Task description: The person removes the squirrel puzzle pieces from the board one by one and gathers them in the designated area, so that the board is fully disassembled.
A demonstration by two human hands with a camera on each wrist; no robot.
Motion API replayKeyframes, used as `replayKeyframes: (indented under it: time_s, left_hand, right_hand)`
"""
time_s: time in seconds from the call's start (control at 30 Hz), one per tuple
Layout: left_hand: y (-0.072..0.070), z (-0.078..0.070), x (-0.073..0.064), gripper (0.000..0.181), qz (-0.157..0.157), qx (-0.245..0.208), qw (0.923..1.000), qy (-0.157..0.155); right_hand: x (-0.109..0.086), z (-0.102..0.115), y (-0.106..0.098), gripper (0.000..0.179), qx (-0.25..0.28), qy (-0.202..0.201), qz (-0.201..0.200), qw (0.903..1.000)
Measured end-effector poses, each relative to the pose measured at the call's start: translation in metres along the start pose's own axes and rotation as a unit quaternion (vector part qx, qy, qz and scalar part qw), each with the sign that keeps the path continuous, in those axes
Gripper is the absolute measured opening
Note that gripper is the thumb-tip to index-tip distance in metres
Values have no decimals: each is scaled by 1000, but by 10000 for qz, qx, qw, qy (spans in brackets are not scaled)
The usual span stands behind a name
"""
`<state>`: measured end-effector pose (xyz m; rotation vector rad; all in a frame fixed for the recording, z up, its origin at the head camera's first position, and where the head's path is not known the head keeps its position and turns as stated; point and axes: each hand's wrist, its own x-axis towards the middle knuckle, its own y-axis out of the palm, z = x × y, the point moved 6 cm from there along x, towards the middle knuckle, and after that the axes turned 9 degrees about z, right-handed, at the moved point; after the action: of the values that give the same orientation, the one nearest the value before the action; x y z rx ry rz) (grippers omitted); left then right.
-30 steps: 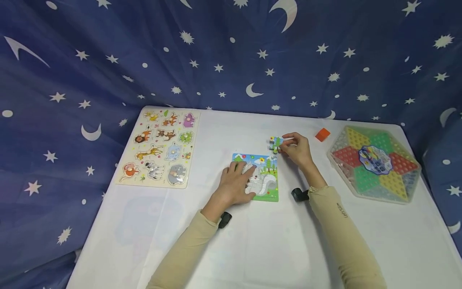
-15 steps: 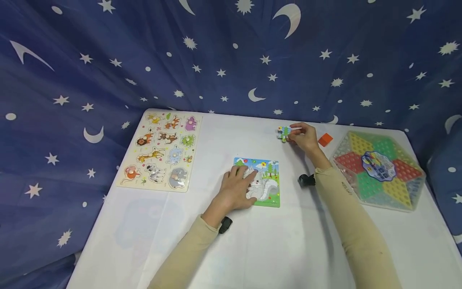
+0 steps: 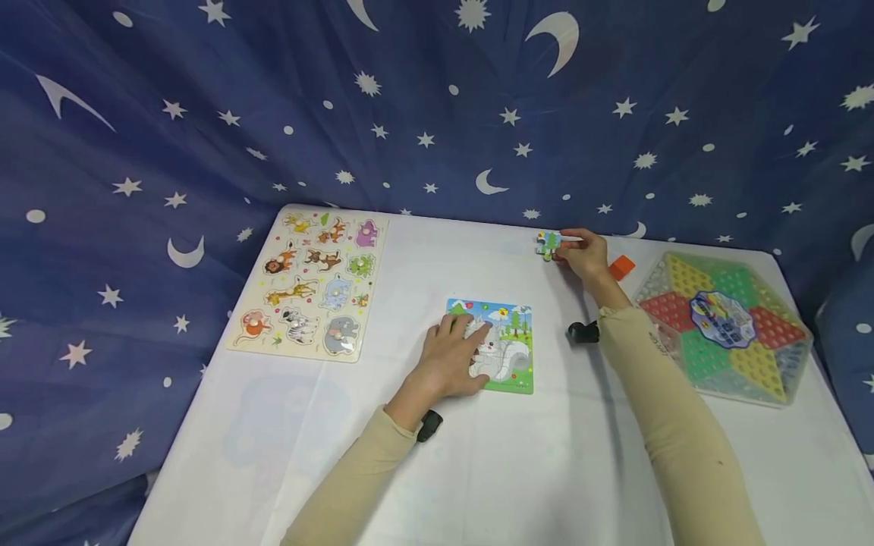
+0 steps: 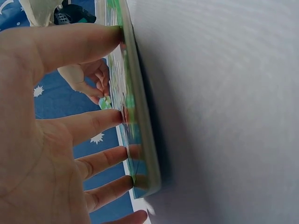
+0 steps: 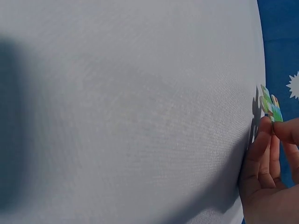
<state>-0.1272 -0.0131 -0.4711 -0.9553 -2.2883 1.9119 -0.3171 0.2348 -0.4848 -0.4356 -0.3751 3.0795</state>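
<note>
A squirrel jigsaw puzzle board (image 3: 514, 356) lies at the middle of the table. My left hand (image 3: 447, 356) rests on its left part with fingers spread. In the left wrist view, the thumb and fingertips touch the face of the puzzle board (image 4: 127, 93). Toward the back of the table, my right hand (image 3: 586, 256) pinches a small jigsaw piece (image 3: 548, 245) printed in green and blue. The right wrist view has this jigsaw piece (image 5: 271, 105) between thumb and fingers, just over the white tabletop.
An animal peg puzzle (image 3: 256, 294) lies at the left. At the right is a hexagonal Chinese checkers box (image 3: 724, 320). An orange square piece (image 3: 621, 267) lies just right of my right hand. Behind the white table (image 3: 519, 462) hangs a blue star-patterned curtain (image 3: 382, 98).
My right hand has moved back and to the right with the jigsaw piece, away from the board. The left hand stays on the board. The head view has shifted slightly.
</note>
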Motion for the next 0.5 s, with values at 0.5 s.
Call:
replayKeyframes:
  time_s: [0.5]
  left_hand:
    - [0, 0, -1, 80, -87, 0, 10000, -29]
  right_hand:
    - [10, -4, 1, 34, 441, 673, -159, 9966]
